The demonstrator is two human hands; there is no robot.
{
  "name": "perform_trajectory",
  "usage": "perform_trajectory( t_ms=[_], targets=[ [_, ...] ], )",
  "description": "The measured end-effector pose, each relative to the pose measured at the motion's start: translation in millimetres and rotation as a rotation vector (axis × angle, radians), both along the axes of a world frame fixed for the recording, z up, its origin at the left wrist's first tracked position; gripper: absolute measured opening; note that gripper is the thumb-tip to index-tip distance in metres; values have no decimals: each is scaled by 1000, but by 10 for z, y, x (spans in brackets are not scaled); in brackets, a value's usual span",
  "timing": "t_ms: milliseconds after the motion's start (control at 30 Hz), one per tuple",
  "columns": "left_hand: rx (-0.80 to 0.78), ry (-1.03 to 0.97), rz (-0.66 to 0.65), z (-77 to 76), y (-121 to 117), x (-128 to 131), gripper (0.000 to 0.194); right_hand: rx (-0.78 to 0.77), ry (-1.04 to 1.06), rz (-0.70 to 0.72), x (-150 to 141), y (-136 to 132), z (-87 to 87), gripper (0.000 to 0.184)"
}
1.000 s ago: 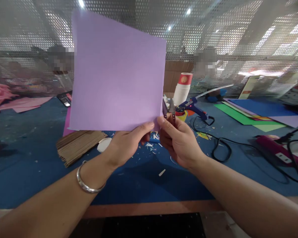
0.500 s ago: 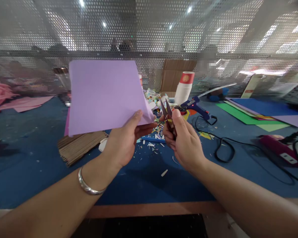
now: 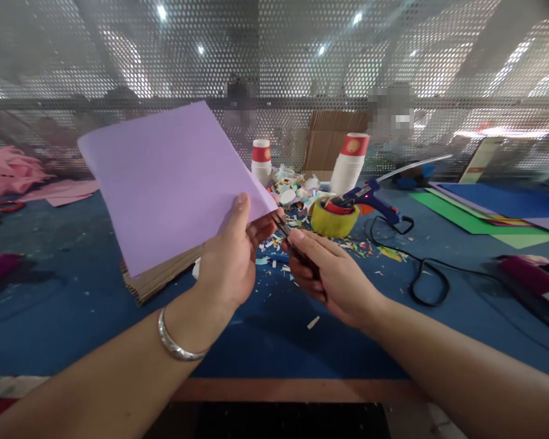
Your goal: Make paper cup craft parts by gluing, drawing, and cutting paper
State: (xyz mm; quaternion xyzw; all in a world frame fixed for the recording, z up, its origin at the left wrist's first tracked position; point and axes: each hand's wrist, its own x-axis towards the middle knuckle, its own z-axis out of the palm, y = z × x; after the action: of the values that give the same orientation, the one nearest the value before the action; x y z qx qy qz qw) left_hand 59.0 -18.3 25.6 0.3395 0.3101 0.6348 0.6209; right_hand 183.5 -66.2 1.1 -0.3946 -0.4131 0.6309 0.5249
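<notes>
My left hand (image 3: 231,256) holds a sheet of purple paper (image 3: 174,189) by its lower right part, thumb on the near face and fingers behind. The sheet is tilted, its right corner pointing at my other hand. Closed around a pair of scissors (image 3: 282,226) is my right hand (image 3: 327,268); the narrow blades sit at that paper corner, slightly apart. Whether they touch the paper I cannot tell. My right fingers hide most of the handles. Beneath the sheet lies a stack of corrugated cardboard (image 3: 165,277), partly covered.
Paper scraps (image 3: 288,183) litter the blue table. A glue gun (image 3: 368,198) rests on a yellow tape roll (image 3: 333,221), its black cord (image 3: 421,268) looping right. Stacked paper cups (image 3: 348,167) stand behind. Coloured sheets (image 3: 466,213) lie right, pink paper (image 3: 61,190) left. A perforated metal screen (image 3: 283,61) closes the back.
The purple sheet has come down and left and turned, uncovering cups and scraps behind. My right hand first moved apart from the sheet, then brought the scissors to its corner.
</notes>
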Motion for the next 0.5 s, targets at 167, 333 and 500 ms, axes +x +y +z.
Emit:
perform_trajectory(
  t_ms=[167, 333, 500],
  targets=[
    [3, 14, -26, -13, -29, 26, 29, 7, 43, 22, 26, 13, 2, 36],
    [-15, 11, -47, -79, -98, 97, 25, 29, 59, 2, 32, 5, -4, 38],
    [5, -17, -35, -133, -159, 153, 18, 46, 75, -3, -1, 8, 6, 38]
  ],
)
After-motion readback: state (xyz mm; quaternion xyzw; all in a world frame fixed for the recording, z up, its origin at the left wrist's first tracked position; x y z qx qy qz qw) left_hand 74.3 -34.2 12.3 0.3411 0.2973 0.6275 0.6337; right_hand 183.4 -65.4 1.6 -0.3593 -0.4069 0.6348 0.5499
